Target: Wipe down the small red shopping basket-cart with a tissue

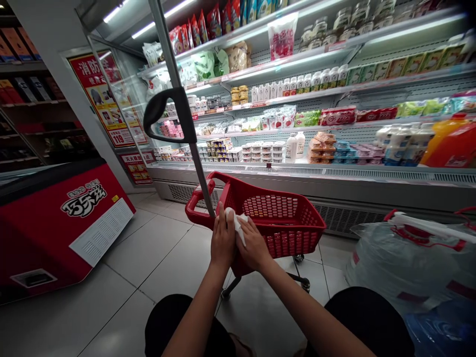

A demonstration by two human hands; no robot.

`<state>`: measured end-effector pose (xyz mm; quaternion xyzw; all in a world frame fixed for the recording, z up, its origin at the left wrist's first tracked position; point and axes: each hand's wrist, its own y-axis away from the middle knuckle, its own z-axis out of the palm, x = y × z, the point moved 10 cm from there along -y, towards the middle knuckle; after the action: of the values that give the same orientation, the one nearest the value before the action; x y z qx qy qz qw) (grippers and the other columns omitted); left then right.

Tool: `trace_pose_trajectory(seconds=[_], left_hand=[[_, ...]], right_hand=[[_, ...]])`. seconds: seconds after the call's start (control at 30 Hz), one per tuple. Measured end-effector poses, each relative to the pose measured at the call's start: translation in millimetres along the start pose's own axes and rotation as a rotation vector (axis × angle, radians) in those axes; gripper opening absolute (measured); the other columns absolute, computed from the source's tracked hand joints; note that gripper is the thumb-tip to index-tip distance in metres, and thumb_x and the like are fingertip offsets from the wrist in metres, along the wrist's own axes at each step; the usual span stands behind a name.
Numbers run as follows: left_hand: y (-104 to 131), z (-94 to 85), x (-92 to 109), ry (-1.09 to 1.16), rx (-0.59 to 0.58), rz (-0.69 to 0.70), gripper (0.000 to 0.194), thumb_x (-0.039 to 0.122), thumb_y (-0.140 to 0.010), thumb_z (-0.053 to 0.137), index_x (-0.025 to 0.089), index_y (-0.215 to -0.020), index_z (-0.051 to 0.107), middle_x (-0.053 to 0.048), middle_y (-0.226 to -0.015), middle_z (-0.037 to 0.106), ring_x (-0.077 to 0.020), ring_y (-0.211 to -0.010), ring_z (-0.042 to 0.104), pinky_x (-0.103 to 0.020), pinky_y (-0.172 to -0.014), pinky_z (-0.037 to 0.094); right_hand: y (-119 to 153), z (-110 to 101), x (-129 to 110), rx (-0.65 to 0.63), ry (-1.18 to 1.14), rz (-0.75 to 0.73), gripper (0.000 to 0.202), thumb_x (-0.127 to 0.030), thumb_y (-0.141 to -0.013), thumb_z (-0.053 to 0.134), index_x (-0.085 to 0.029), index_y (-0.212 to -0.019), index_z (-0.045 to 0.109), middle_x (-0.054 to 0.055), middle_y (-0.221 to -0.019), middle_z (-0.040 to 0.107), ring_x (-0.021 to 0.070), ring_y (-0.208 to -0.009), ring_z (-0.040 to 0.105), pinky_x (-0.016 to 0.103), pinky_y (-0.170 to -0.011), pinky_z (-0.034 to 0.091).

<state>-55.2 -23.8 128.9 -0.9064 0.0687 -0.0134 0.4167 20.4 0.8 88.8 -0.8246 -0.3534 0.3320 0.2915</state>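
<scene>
A small red shopping cart (293,210) with a latticed basket stands in front of me. My right hand (255,243) holds a white wipe (241,230) against the near left wall of the basket. Beside it, my left hand (223,243) lies against the same corner, its fingers stretched upward and close to the wipe. Part of the wipe shows between the two hands; the left palm is hidden. A grey pole with a black loop handle (188,116) rises from the cart's red rear frame (193,210), just beyond my left fingertips.
A refrigerated display (260,106) with bottles, cups and packets runs behind the cart. On the left stands a red freezer (55,228). Large clear water bottles (401,263) stand close on the right. Pale tiles (163,258) cover the floor; my knees (178,322) frame the cart.
</scene>
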Motion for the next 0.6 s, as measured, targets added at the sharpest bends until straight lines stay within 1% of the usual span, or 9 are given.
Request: trace_pose_trajectory(seconds=[0.07,0.13,0.2,0.23,0.3,0.37,0.4,0.47,0.6], left_hand=[[0,-0.5,-4,0.017,0.008,-0.009,0.064,0.011,-0.099,0.046,0.015,-0.159,0.024,-0.020,-0.173,0.006,-0.0290,-0.156,0.029,-0.042,-0.117,0.046],[1,1.4,-3,0.001,-0.002,0.025,0.066,0.010,-0.099,0.046,0.014,-0.160,0.021,-0.021,-0.173,0.009,-0.0287,-0.157,0.028,-0.044,-0.119,0.044],[3,7.3,2,-0.043,-0.040,0.079,0.071,0.008,-0.095,0.048,0.011,-0.161,0.022,-0.020,-0.171,0.017,-0.0297,-0.157,0.026,-0.048,-0.124,0.037],[5,11.6,6,-0.067,-0.067,0.100,0.073,0.009,-0.092,0.050,0.011,-0.161,0.026,-0.019,-0.170,0.023,-0.0314,-0.157,0.026,-0.052,-0.126,0.033],[9,20.6,12,-0.110,-0.121,0.120,0.074,0.012,-0.087,0.055,0.014,-0.158,0.037,-0.015,-0.167,0.035,-0.0371,-0.156,0.026,-0.059,-0.127,0.026],[11,27.6,17,-0.134,-0.156,0.115,0.072,0.015,-0.084,0.061,0.018,-0.154,0.046,-0.012,-0.163,0.043,-0.0435,-0.155,0.024,-0.066,-0.127,0.022],[12,29.7,19,-0.137,-0.161,0.108,0.071,0.016,-0.083,0.063,0.019,-0.153,0.049,-0.012,-0.161,0.045,-0.0457,-0.155,0.023,-0.068,-0.126,0.021],[11,31.3,20,-0.131,-0.152,0.093,0.068,0.017,-0.084,0.065,0.021,-0.150,0.053,-0.013,-0.159,0.048,-0.0469,-0.155,0.022,-0.070,-0.125,0.020],[10,31.9,18,-0.130,-0.132,0.089,0.059,0.021,-0.092,0.060,0.020,-0.151,0.053,-0.014,-0.158,0.049,-0.0433,-0.156,0.021,-0.067,-0.127,0.022]], right_hand=[[-8,8,-9,0.002,-0.033,-0.001,0.055,-0.027,-0.107,0.030,-0.011,-0.158,0.041,0.013,-0.154,0.055,0.0237,-0.148,0.044,0.049,-0.127,0.032],[-5,9,-1,0.022,-0.024,0.032,0.054,-0.028,-0.107,0.031,-0.010,-0.156,0.044,0.013,-0.153,0.055,0.0250,-0.148,0.044,0.049,-0.125,0.035],[11,3,21,0.040,0.030,0.075,0.053,-0.029,-0.107,0.032,-0.010,-0.152,0.050,0.015,-0.149,0.059,0.0273,-0.146,0.046,0.051,-0.124,0.036],[22,-3,35,0.049,0.067,0.099,0.052,-0.029,-0.107,0.032,-0.010,-0.151,0.052,0.016,-0.147,0.061,0.0284,-0.145,0.047,0.053,-0.123,0.037],[43,-18,60,0.068,0.145,0.139,0.052,-0.030,-0.107,0.032,-0.010,-0.151,0.052,0.017,-0.146,0.062,0.0298,-0.145,0.048,0.055,-0.122,0.038],[57,-30,74,0.078,0.205,0.163,0.053,-0.031,-0.107,0.032,-0.009,-0.153,0.049,0.017,-0.149,0.059,0.0297,-0.146,0.047,0.056,-0.123,0.036],[60,-33,75,0.080,0.225,0.173,0.053,-0.031,-0.108,0.032,-0.009,-0.154,0.048,0.017,-0.150,0.057,0.0292,-0.146,0.046,0.055,-0.124,0.035],[55,-29,66,0.066,0.239,0.170,0.053,-0.031,-0.108,0.032,-0.009,-0.154,0.047,0.016,-0.152,0.056,0.0280,-0.147,0.045,0.054,-0.126,0.032],[30,-4,32,0.030,0.200,0.126,0.054,-0.026,-0.106,0.035,-0.008,-0.157,0.043,0.017,-0.155,0.052,0.0280,-0.150,0.041,0.051,-0.126,0.032]])
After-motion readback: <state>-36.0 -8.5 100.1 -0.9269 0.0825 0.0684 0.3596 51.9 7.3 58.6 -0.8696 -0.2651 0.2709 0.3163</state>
